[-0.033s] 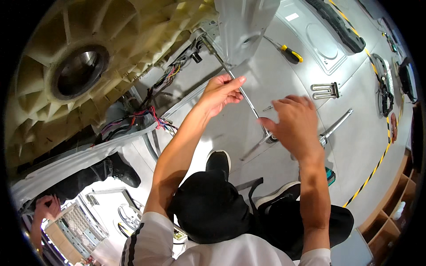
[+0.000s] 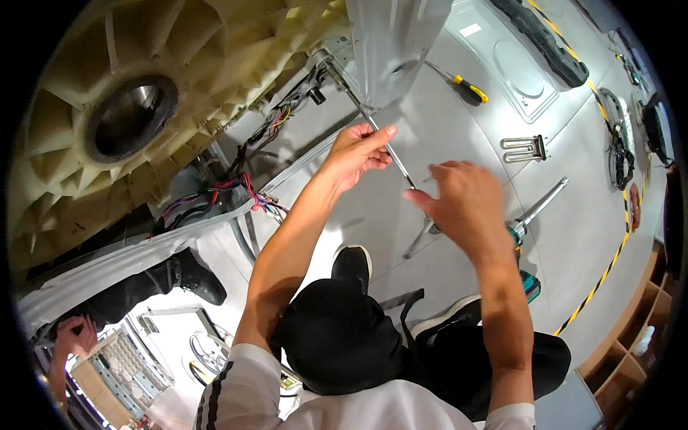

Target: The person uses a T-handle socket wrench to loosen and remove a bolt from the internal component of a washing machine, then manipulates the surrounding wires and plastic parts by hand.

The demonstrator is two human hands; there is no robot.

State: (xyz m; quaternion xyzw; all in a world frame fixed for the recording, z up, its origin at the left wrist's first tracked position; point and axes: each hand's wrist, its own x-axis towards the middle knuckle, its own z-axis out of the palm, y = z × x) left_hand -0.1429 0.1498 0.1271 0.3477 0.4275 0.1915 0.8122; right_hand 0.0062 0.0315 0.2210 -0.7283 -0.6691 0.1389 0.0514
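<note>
My left hand pinches a long metal rod that runs up to a fitting under the large cream plastic tub of an appliance. My right hand, slightly blurred, has thumb and fingers apart beside the rod's lower end, where a crossbar shows partly behind it; exact contact is unclear. Bundles of coloured wires hang below the tub, near a white metal panel.
Floor items include a yellow-black screwdriver, heating element, long steel tool, teal power tool and black bar. Another person's hand and black-clad leg are at lower left. Wooden compartments stand right.
My right hand has shifted slightly left, and the crossbar at the rod's lower end has changed angle. My left hand stays in place on the rod.
</note>
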